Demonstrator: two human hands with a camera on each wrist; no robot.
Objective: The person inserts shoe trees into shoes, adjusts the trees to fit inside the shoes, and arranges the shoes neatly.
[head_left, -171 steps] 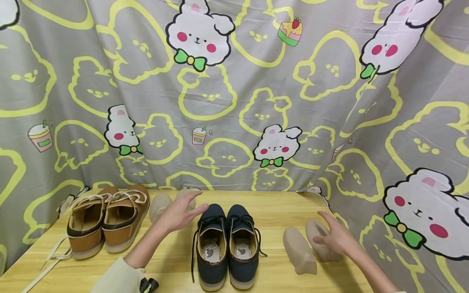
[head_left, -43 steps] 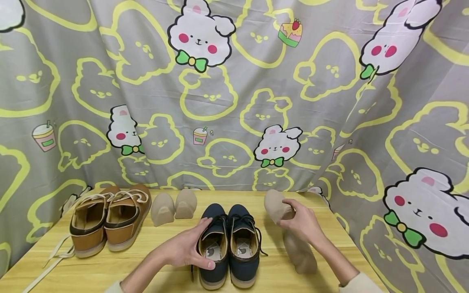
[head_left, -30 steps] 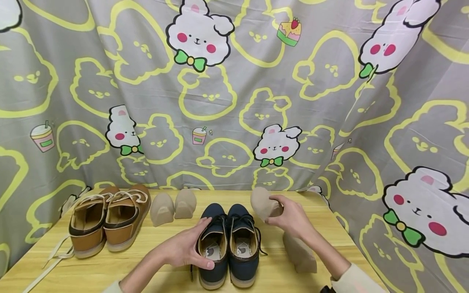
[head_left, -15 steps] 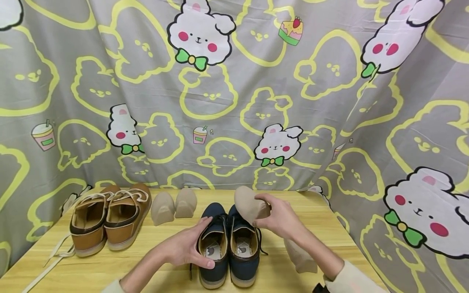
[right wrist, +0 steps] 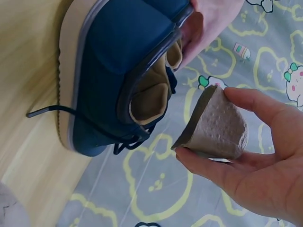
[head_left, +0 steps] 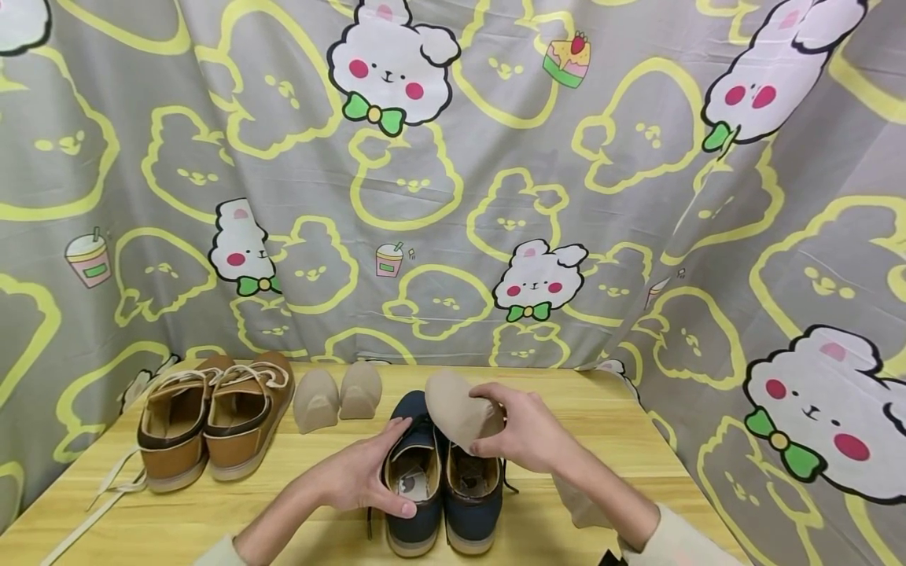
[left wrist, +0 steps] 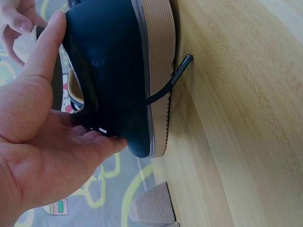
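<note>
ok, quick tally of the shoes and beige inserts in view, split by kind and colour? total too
Brown shoes: 2
Navy shoes: 2
Beige inserts: 4, counting the one in the right hand
Total: 8

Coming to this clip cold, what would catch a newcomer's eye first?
Probably the grey cloth backdrop with white cartoon rabbits, behind the pale wooden table. Next, two navy lace-up shoes low centre in the head view, one touched by the left hand, and the rounded beige block the right hand holds over the other.
</note>
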